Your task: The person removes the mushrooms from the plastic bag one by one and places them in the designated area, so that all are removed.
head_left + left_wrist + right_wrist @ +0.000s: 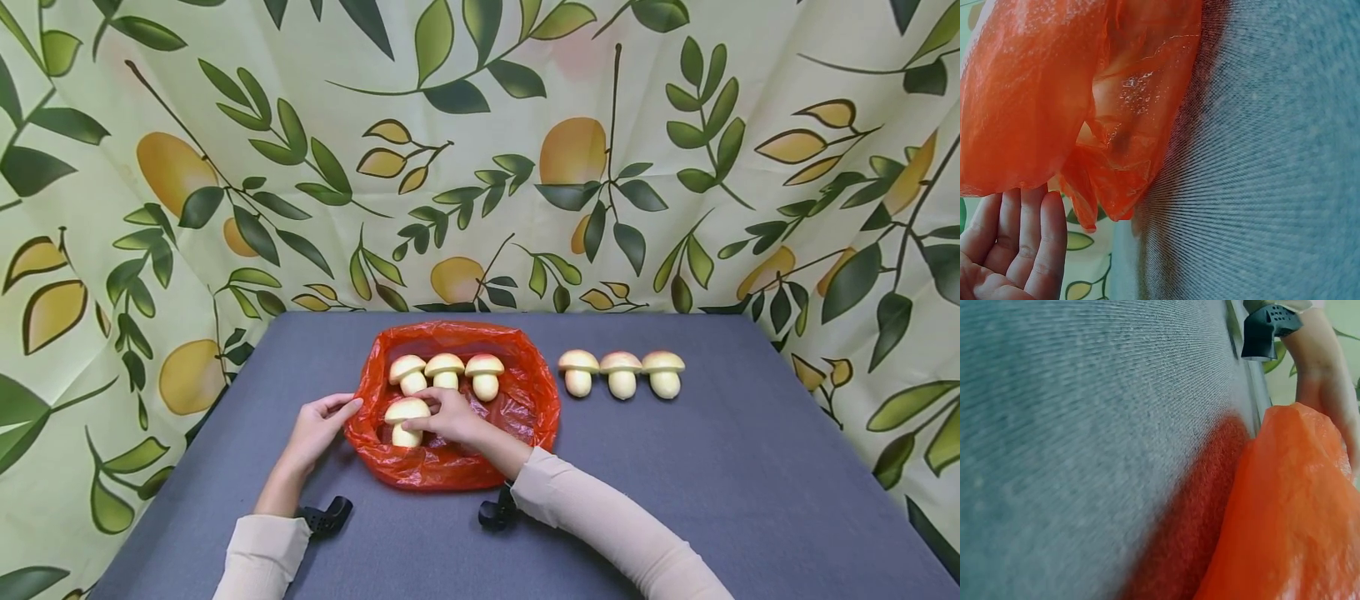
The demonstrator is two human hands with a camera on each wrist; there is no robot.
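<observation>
An open red plastic bag (450, 475) lies on the table, with three mushroom-shaped pieces in a row inside, one of them the middle piece (445, 370). Nearer the front, a fourth mushroom (406, 414) is pinched between the thumb and fingers of the right hand (450, 415), which reaches in over the front rim. At the bag's left edge the left hand (324, 425) touches the rim with its fingertips. In the left wrist view, the fingers of the left hand (1019, 244) are extended against the red plastic (1022, 94). The right wrist view shows the bag's outside (1291, 519); the right hand is hidden there.
Three more mushrooms stand in a row right of the bag, the middle one (622, 374) between two others. A grey cloth covers the table (675, 483). Behind it hangs a leaf-patterned curtain (495, 225). Black wrist cameras sit at both wrists, the left one (327, 517) beside the sleeve.
</observation>
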